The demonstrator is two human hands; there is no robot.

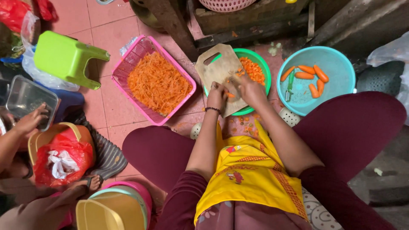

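A wooden cutting board (218, 68) rests across a green bowl (260, 61) that holds chopped carrot pieces (252, 70). My left hand (217, 94) presses down on a small carrot piece at the board's near edge. My right hand (250, 88) is beside it, fingers closed; I cannot make out what it grips. A black bracelet sits on my left wrist. Orange scraps lie on the floor under my hands.
A pink basket (128, 64) of shredded carrot (157, 83) sits left. A teal basin (334, 64) at right holds peeled carrots (310, 74) and a green peeler (289, 85). A green stool (66, 57), a clear tub (25, 98), another person's hand (30, 119), a red bag (64, 159) and stacked tubs (115, 208) crowd the left.
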